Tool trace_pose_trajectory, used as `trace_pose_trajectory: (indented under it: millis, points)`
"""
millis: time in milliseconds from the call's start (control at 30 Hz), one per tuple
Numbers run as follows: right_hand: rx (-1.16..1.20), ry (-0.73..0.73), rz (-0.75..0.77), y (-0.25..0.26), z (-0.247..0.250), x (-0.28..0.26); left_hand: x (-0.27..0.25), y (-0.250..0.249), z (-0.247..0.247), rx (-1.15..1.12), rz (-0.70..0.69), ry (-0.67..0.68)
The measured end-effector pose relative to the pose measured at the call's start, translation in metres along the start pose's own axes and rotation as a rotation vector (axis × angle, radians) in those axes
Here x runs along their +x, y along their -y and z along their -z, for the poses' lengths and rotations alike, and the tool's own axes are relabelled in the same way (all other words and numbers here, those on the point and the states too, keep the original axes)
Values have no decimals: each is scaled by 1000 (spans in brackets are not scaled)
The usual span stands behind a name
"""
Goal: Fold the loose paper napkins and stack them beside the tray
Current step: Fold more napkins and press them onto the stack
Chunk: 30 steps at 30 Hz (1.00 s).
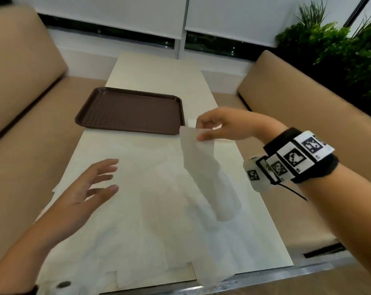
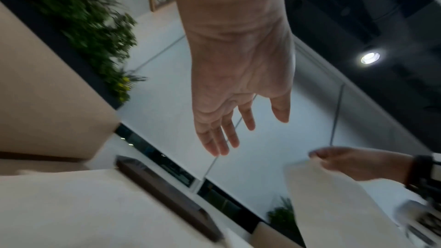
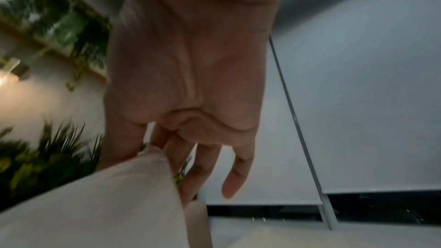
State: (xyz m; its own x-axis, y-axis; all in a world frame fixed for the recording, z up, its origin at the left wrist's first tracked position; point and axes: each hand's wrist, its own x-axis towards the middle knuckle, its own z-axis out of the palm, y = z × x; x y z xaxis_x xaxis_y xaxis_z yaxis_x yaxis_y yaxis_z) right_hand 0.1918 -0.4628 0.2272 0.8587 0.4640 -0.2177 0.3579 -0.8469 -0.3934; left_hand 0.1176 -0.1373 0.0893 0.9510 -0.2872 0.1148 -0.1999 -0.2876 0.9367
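Note:
My right hand [image 1: 203, 129] pinches the top edge of a white paper napkin [image 1: 203, 173] between thumb and forefinger, holding it in the air right of the tray; the sheet hangs down towards the table. The same napkin [image 2: 334, 205] and right hand [image 2: 317, 157] show in the left wrist view, and the napkin [image 3: 100, 201] fills the lower left of the right wrist view. My left hand [image 1: 108, 179] hovers over the table with fingers spread, holding nothing. Several loose napkins [image 1: 142, 237] lie overlapping on the near half of the table. The brown tray [image 1: 133, 110] lies flat at mid table.
The pale table [image 1: 159, 67] runs away from me between two tan bench seats [image 1: 20, 67]. Green plants [image 1: 340, 50] stand behind the right bench. White roller blinds [image 1: 108, 13] cover the window at the far end. A metal edge [image 1: 265, 275] borders the table's near side.

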Motion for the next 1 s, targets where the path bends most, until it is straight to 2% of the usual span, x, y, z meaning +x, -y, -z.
trace_pose_trajectory:
  millis: [133,200,300,367,433,500,600,733,833,1000]
  points:
    - [200,-284,43,31,33,0,41,-54,-25,64,-140,73]
    - [245,-402,57,43,38,4,59,-78,-38,0,-181,63]
    - [255,-548,97,57,38,11,84,-102,-52,-165,-168,53]
    - [235,-656,110,63,36,18,97,-110,-57,-178,-161,15]
    - [184,-716,124,66,34,24,107,-112,-60,-162,-164,-83]
    - [105,-733,122,66,34,29,113,-110,-60,-158,-172,-150]
    - [-60,-700,133,63,37,31,116,-110,-59,-129,-200,-154]
    - [-345,-439,121,64,46,26,118,-111,-57,-73,-241,-111]
    - [-253,-345,115,60,52,27,118,-111,-52,-93,-220,-49]
    - [18,-405,13,16,50,15,114,-76,-39,-256,-116,72]
